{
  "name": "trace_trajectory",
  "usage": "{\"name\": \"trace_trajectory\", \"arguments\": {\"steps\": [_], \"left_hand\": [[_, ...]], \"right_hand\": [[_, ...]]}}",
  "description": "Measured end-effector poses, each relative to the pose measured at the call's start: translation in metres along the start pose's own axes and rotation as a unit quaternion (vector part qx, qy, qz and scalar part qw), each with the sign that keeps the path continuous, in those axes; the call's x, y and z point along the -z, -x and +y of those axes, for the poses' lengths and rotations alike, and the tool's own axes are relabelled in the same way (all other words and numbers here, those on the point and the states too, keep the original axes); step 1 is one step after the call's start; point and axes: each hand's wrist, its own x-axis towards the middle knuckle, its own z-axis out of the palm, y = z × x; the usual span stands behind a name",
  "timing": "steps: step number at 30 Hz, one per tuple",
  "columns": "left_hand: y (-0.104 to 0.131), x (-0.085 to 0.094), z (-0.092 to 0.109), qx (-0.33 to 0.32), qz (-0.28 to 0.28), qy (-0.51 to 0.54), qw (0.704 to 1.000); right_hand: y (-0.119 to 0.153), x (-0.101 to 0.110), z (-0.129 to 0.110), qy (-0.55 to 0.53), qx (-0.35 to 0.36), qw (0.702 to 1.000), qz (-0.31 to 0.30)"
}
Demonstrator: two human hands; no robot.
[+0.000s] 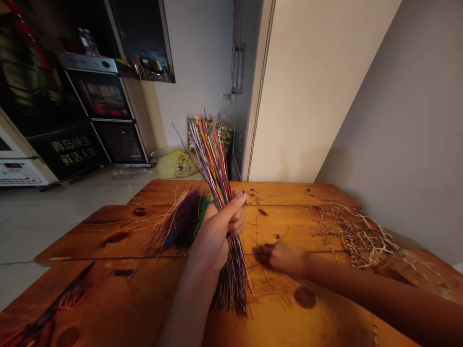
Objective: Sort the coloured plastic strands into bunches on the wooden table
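My left hand (226, 224) is closed around a thick bundle of thin coloured strands (213, 159), cord or wire. The bundle stands nearly upright; its upper ends fan out above my fist and its lower ends (235, 289) reach down close to the wooden table. Low on the right of the bundle is my right hand (277, 255), its fingers drawn together at a few loose thin strands (265, 279). Whether it grips one or several is too fine to see. Behind my left wrist lies a second pile of strands (186, 217), purple, green and orange.
On the wooden table's (289, 231) right side lies a tangle of pale and dark-flecked strands (358, 236) beside clear plastic (415, 270). A dark and red item (54, 308) lies front left. Beyond are a yellow bag (177, 164), a black cabinet (112, 115) and a wall.
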Motion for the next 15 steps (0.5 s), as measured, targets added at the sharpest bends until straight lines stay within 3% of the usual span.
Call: {"name": "trace_trajectory", "arguments": {"steps": [5,10,12,15], "left_hand": [[0.001,0.0,0.003,0.002,-0.002,-0.01,1.0],[0.001,-0.001,0.003,0.001,0.011,0.009,1.0],[-0.001,-0.002,0.002,0.005,0.026,0.025,0.999],[-0.004,-0.002,0.002,0.011,0.06,0.059,0.996]], "right_hand": [[0.013,0.029,0.009,0.099,0.03,0.995,-0.005],[0.023,0.077,0.03,0.149,-0.015,0.988,0.042],[0.022,0.08,0.035,0.153,-0.025,0.987,0.047],[0.025,0.06,0.038,0.128,0.023,0.991,0.018]]}}
